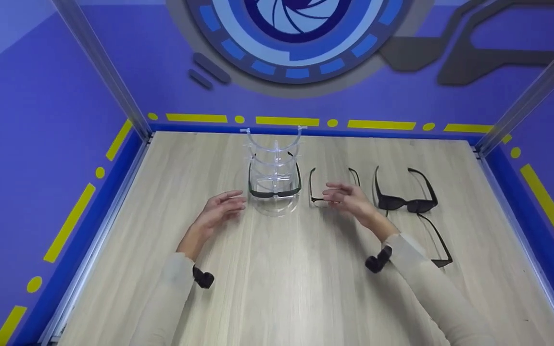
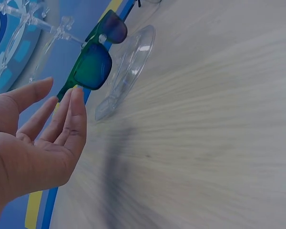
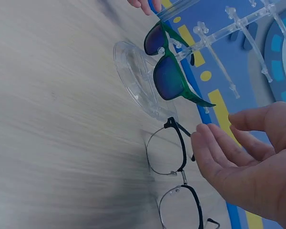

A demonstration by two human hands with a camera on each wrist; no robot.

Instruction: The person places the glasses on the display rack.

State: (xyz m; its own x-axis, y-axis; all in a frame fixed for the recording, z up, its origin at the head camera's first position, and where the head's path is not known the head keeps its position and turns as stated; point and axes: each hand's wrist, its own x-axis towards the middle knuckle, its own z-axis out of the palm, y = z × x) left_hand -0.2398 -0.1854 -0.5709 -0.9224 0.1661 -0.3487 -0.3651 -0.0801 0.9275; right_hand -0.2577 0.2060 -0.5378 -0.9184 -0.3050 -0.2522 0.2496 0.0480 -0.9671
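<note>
A clear plastic glasses stand (image 1: pixel 277 149) with several tiers rises from a rounded base. On its lowest tier sits a pair of green-framed sunglasses (image 1: pixel 275 194), whose lenses look blue in both wrist views. Just left of the stand my left hand (image 1: pixel 220 210) hovers, fingers loosely bent and holding nothing; in the left wrist view (image 2: pixel 47 138) its fingertips come near one end of the sunglasses. My right hand (image 1: pixel 351 201) is above the clear-lensed glasses (image 3: pixel 166 151), which have black brows and thin metal rims. Nothing is between its fingers, and it partly covers those glasses in the head view.
Black sunglasses (image 1: pixel 406 203) lie farther right on the wooden table (image 1: pixel 277 288). Nearer me, another dark pair (image 1: pixel 443 262) is partly hidden by the right sleeve. Blue printed walls (image 1: pixel 354 103) with metal corner posts enclose the table's back and sides.
</note>
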